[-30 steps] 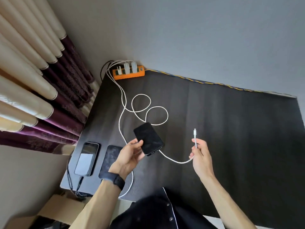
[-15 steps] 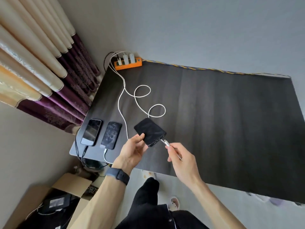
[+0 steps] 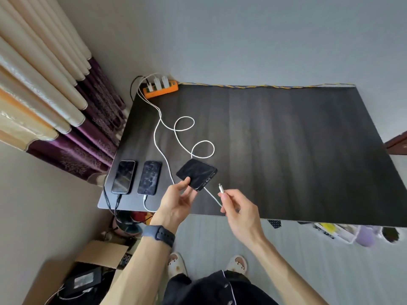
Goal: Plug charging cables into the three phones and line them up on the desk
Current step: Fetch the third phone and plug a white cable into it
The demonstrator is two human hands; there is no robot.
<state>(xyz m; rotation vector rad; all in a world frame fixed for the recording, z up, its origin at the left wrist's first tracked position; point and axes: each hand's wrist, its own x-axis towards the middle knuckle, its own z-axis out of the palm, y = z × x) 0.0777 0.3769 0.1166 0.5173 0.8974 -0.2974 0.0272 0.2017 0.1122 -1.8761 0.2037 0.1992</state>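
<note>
Landmark: orange power strip (image 3: 160, 89) at the back-left corner of the desk (image 3: 286, 139). Two phones (image 3: 123, 176) lie side by side, well forward of the strip at the desk's front edge. They are parallel with screens up, and each has a lead entering its near end. I judge those two as done. The third phone (image 3: 197, 173) is forward of the strip and a little to its right, lifted off the desk and tilted. The left hand (image 3: 176, 201) grips it at the corner nearest the person, thumb on the upper face and fingers beneath. The right hand (image 3: 240, 208), further right of the strip than the phone, pinches the connector (image 3: 221, 188) between thumb and forefinger, with the metal tip pointing up and back toward the strip. The hands are apart, each clamped on its own item. The white cable (image 3: 184, 128) runs from the strip in two loose loops, passes under the phone and reaches the right hand. Key relation: the phone's long axis runs obliquely, one short end toward the strip's side and the other turned out at the right hand. The connector sits just beside that near end but is not touching it. Openings show on that edge, though I cannot tell which is the port. Judgement: the tip needs swinging round to lie along the phone's axis before it goes in. The right hand is the nearer one for the insertion — the left only steadies. After that the phone needs setting down beside the parked pair.
</note>
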